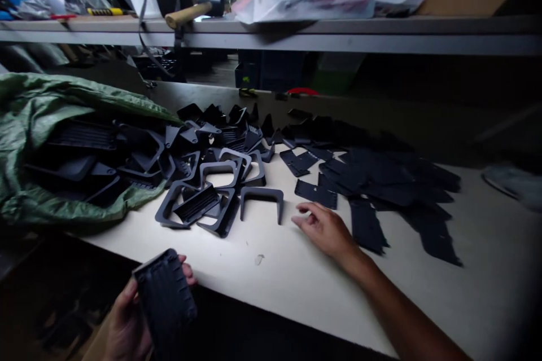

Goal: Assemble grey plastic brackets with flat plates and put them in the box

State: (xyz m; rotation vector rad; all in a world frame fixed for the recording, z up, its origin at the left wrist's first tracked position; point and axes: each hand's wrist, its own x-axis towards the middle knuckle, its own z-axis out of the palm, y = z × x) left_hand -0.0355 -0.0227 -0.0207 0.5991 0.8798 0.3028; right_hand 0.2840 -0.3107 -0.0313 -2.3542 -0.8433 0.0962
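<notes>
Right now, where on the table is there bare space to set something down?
The table looks bare along its near edge, in front of the lone U-shaped piece, save for a small scrap, and right of the right forearm, nearer than the flat panels. It's crowded by the green sack and under those panels.

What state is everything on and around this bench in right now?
Left hand: gripping a part
Ribbed black part: held, tilted
Right hand: empty, partly open
Green sack: open, parts inside
U-shaped bracket: lying loose
Flat black panels: heaped
Wooden-handled hammer: lying on shelf
</notes>
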